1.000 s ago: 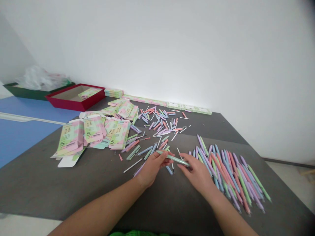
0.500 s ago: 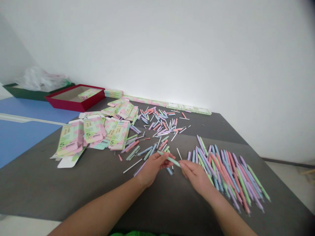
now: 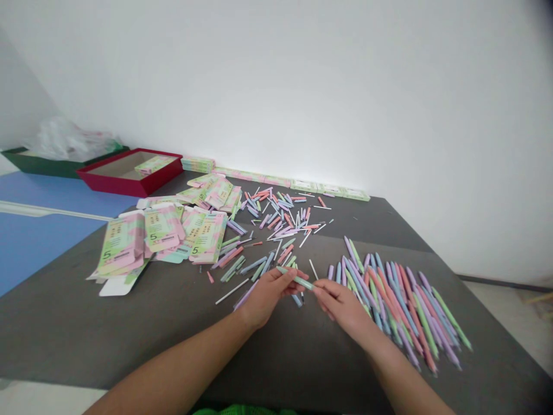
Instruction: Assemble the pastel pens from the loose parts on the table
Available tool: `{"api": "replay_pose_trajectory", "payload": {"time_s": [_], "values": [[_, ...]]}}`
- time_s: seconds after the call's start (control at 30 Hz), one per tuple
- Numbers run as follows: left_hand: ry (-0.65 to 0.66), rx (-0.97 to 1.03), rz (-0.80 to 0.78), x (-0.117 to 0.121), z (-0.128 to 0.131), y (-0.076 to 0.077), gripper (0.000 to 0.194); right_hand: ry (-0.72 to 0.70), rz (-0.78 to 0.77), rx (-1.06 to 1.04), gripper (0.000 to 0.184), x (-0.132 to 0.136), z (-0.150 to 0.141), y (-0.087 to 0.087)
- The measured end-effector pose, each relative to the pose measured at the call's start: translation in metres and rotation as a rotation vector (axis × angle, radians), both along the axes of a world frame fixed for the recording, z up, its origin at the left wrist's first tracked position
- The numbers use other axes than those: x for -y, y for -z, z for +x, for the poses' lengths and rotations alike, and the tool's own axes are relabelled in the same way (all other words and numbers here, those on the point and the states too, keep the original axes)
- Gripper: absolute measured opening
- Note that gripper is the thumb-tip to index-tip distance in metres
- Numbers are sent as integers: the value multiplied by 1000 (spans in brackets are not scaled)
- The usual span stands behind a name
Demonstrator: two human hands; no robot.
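Room: white walls rise behind a dark grey tabletop (image 3: 151,328), with a blue surface (image 3: 43,199) beyond its left side.
Left grip: the left hand (image 3: 268,297) is closed, thumb and fingers pinching a pale green pen (image 3: 297,280).
Right grip: the right hand (image 3: 343,305) is closed too, its fingertips on the pen's right end.
Pen's place: held level in the air between both hands, above the tabletop.
Right of the hands: a dense bed of pastel pens (image 3: 401,311), lying side by side in green, pink, lilac and blue.
Ahead of the hands: loose pastel pen parts (image 3: 280,216) and thin white sticks (image 3: 233,291), strewn at random.
Left of the parts: flat printed cardboard sleeves (image 3: 123,245), marked with a 5, overlapping in a heap.
Far edge: a row of green-and-pink boxes (image 3: 298,185) lines up along the wall.
Red tray (image 3: 116,182): holds one printed pack (image 3: 153,165) on its brown base.
Green tray (image 3: 43,168): holds a crumpled clear plastic bag (image 3: 64,141); anything under it is hidden.
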State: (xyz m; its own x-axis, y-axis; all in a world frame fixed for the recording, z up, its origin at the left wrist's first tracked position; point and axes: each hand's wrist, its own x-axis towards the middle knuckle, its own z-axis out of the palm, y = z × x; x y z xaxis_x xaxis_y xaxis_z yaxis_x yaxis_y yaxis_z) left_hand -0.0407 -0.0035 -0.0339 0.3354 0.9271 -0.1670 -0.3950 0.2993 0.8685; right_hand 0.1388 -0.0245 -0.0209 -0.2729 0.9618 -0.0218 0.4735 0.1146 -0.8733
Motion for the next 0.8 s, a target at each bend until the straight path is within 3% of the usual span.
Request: {"api": "replay_pose_trajectory", "payload": {"time_s": [0.1, 0.13, 0.23, 0.3, 0.4, 0.57, 0.73, 0.8], "values": [[-48, -19, -7, 0, 1, 0, 31, 96, 134, 43, 24, 0, -2, -1], [-26, -17, 1, 0, 1, 0, 32, 93, 70, -13, 25, 0, -2, -1], [91, -14, 67, 1, -2, -2, 33, 32, -349, -318, 37, 4, -2, 3], [126, -29, 113, 1, -4, -4, 33, 0, -538, -477, 38, 8, -2, 5], [123, -67, 124, 2, -2, -3, 33, 18, -450, -479, 38, 14, -5, 9], [108, -171, 94, 6, 5, 4, 34, 107, -148, -129, 35, 18, 7, 12], [144, -278, 123, 10, 8, 8, 37, 590, 248, 561, 44, 10, 64, 14], [153, -292, 127, 11, 8, 7, 38, 634, 271, 849, 43, 9, 84, 15]]}}
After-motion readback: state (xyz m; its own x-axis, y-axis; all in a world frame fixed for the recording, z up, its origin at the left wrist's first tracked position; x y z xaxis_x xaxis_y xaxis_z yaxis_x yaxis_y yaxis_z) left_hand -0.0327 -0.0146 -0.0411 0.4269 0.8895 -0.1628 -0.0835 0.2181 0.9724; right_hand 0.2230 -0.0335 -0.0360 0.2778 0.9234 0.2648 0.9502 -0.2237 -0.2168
